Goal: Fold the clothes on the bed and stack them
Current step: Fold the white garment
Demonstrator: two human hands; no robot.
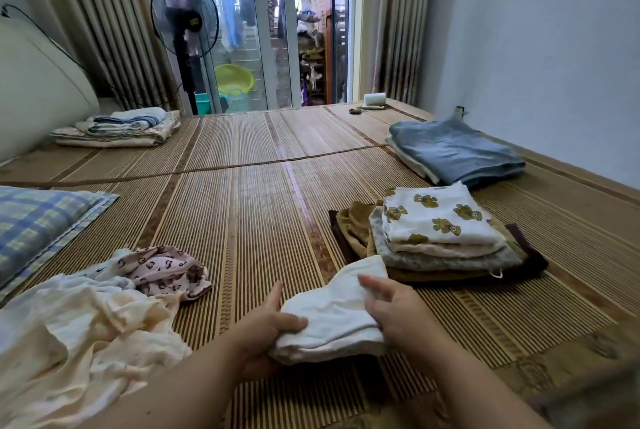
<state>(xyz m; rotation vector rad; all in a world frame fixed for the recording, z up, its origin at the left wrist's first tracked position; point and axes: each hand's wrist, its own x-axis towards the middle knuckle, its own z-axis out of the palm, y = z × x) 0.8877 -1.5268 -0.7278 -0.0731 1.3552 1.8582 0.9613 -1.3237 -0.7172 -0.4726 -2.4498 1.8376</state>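
A folded white garment is held just above the bamboo mat, near its front edge. My left hand grips its left end with the thumb on top. My right hand holds its right side, fingers curled over the cloth. Just beyond, to the right, stands a stack of folded clothes topped by a white piece with bear prints. To the left lies a loose heap: a pink patterned garment and crumpled cream cloth.
A folded blue-grey pile lies at the back right by the wall. Folded blankets sit at the back left, and a checked pillow at the left. A standing fan stands by the balcony door. A white roll rests at the mat's far edge.
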